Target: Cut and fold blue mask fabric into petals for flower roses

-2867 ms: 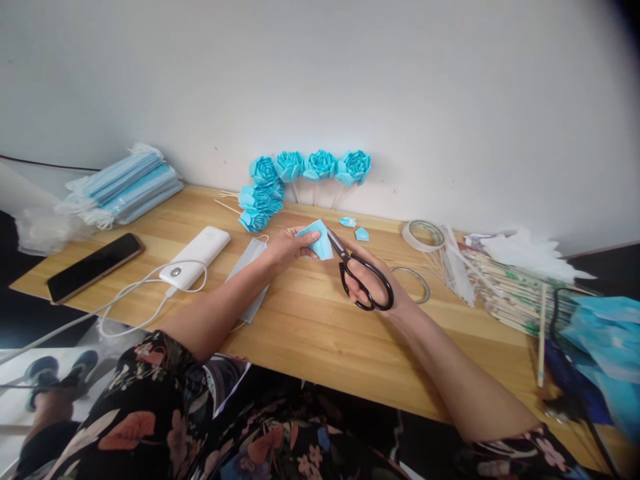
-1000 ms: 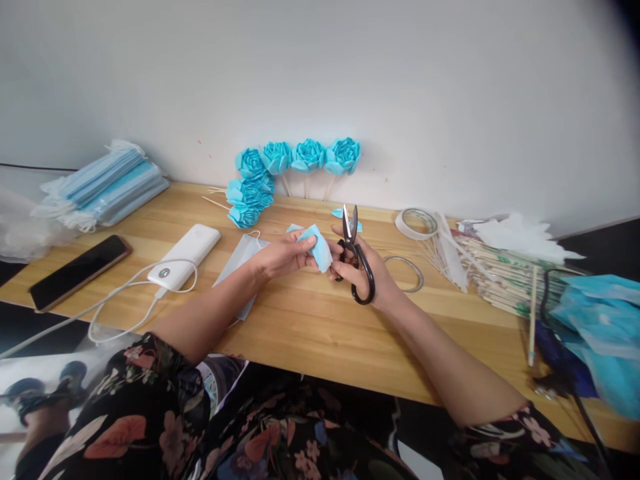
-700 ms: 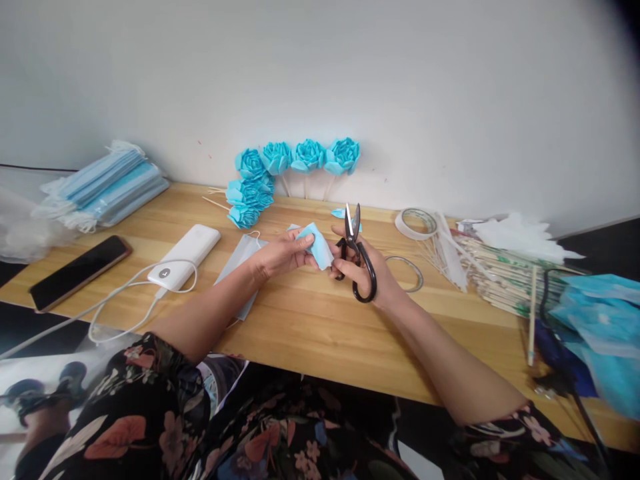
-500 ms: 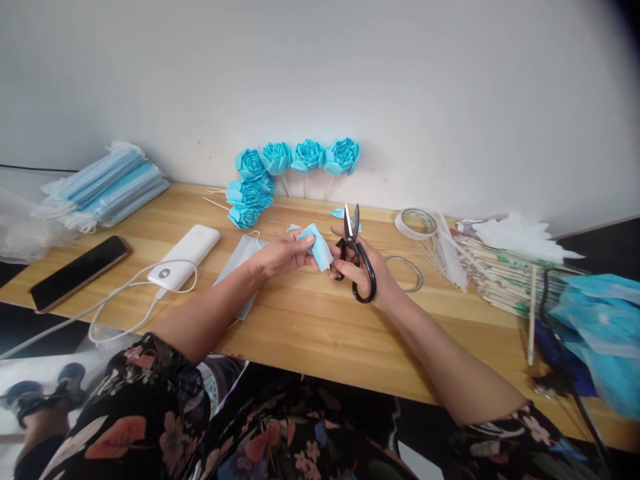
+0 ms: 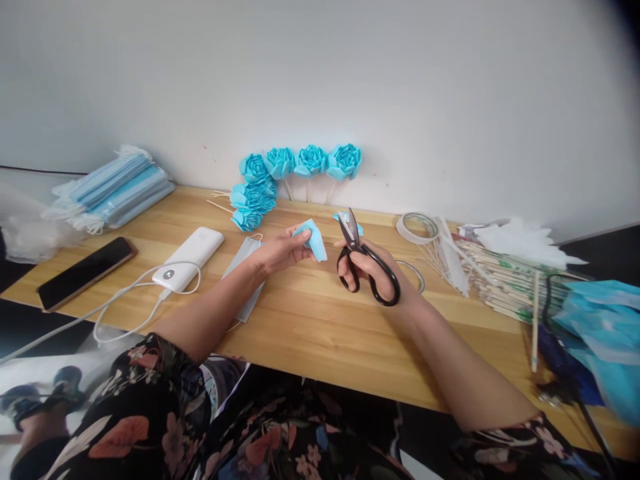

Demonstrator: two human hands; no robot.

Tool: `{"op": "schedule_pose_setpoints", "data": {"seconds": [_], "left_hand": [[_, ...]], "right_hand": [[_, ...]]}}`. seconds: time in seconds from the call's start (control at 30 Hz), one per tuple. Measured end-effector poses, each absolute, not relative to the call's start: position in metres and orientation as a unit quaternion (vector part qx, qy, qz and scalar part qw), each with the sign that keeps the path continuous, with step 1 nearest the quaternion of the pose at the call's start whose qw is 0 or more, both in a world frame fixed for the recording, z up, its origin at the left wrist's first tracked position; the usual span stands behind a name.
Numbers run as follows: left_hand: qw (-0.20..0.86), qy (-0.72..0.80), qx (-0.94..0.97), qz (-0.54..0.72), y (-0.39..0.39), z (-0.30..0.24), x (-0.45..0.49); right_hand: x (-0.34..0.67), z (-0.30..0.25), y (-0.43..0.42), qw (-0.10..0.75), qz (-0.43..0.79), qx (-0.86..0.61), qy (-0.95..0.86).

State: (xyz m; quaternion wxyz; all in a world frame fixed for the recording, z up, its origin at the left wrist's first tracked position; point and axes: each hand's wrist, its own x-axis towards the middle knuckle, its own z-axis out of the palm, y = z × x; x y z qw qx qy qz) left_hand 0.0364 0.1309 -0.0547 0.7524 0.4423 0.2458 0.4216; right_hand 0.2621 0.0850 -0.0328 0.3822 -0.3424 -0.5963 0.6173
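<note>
Blue fabric piece (image 5: 317, 243) is pinched in left hand (image 5: 283, 253), thumb on top; right hand (image 5: 373, 265) grips black-handled scissors (image 5: 356, 247), blades parted, clear of it. Beyond hands, blue roses (image 5: 311, 160) look finished; fabric piece seems unfinished.

- A long, honey-brown wooden tabletop (image 5: 300, 333) with streaky grain is stretching across the view.
- A plain, matte, pale grey wall (image 5: 320, 80) is rising behind the tabletop's far edge, carrying a few tiny dark specks (image 5: 215, 160).
- A whitish floor (image 5: 33, 365), too blurred for its material to be told, is showing below the near edge, toward the left corner.
- Soft, diffuse light is falling on the wall, brightening its middle above the far edge and leaving the left side greyer.
</note>
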Motion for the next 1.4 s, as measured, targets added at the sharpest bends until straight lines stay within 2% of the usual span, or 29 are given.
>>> {"op": "schedule_pose_setpoints", "data": {"seconds": [0.27,0.83,1.0,1.13,1.23,1.4], "left_hand": [[0.744,0.25,0.435,0.441,0.135,-0.055,0.03],[0.748,0.244,0.432,0.44,0.131,-0.053,0.034],[0.746,0.246,0.431,0.443,0.132,-0.051,0.031],[0.746,0.24,0.433,0.445,0.133,-0.052,0.03],[0.752,0.231,0.435,0.439,0.132,-0.053,0.03],[0.744,0.23,0.463,0.423,0.132,-0.055,0.032]], "right_hand": [[0.272,-0.019,0.084,0.276,0.648,-0.328,-0.63],[0.262,-0.028,0.081,0.216,0.661,-0.302,-0.652],[0.27,-0.023,0.081,0.175,0.657,-0.259,-0.686],[0.284,-0.021,0.086,0.227,0.688,-0.188,-0.663],[0.286,-0.022,0.088,0.28,0.682,-0.202,-0.645],[0.278,-0.021,0.087,0.267,0.649,-0.259,-0.664]]}}
